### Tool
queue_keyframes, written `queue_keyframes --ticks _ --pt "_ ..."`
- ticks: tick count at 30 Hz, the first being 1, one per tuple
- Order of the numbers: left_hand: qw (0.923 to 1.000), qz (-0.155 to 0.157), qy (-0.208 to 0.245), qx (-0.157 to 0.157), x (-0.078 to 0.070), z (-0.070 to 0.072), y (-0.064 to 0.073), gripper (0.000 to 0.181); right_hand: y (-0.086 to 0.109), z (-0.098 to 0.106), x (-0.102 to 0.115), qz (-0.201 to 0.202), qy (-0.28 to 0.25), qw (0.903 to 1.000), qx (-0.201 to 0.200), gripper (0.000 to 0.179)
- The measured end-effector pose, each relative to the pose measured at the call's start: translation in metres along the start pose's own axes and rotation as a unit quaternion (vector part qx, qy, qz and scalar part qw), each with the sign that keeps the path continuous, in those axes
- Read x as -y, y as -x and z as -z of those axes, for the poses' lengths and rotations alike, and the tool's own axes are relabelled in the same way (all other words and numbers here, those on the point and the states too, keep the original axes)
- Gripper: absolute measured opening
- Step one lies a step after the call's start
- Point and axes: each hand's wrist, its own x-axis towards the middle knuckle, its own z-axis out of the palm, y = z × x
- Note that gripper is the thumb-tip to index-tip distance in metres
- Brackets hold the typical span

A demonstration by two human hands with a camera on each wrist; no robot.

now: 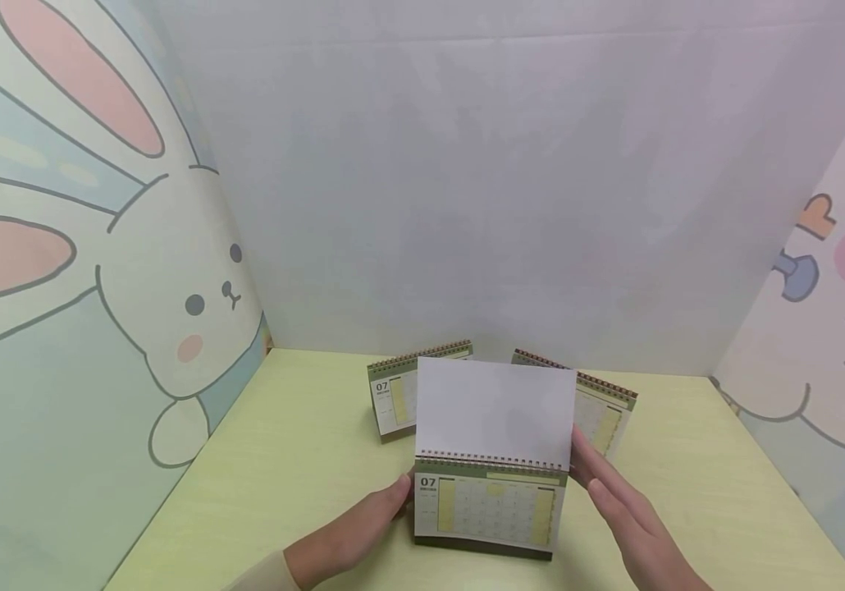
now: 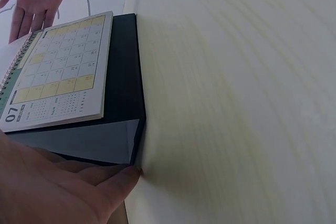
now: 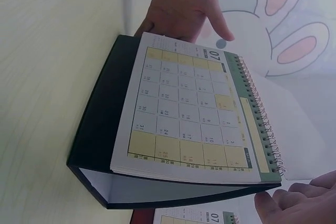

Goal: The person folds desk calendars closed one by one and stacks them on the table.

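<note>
A desk calendar (image 1: 487,510) showing 07 stands on the table in front, on a dark folded stand (image 3: 97,124). From its spiral binding a blank white page (image 1: 495,410) rises upright. My left hand (image 1: 356,525) is at the calendar's left side; in the left wrist view its fingers lie straight along the stand's open side. To the right, my right hand (image 1: 629,517) has its fingers extended beside the binding and the raised page. Seen in the right wrist view, its fingertips are close to the calendar's top corner; contact there is unclear.
Two similar calendars stand behind, one at the back left (image 1: 393,402) and one at the back right (image 1: 603,414), both partly hidden by the white page. The pale yellow table (image 1: 282,435) meets a plain back wall (image 1: 422,205) and side walls with cartoon animals.
</note>
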Motion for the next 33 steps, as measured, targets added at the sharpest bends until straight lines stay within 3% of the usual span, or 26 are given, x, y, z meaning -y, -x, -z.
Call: queue_keyframes --ticks 27,33 --pt "1.0000 0.005 -0.002 -0.003 0.0003 -0.0006 -0.0001 0.089 0.0048 0.0008 -0.0042 -0.041 -0.017 0.9990 -0.008 0.064" --pt "1.0000 0.000 -0.001 -0.004 0.0015 -0.0011 -0.0004 0.087 0.0065 0.0004 -0.0058 -0.029 -0.014 0.9994 -0.008 0.064"
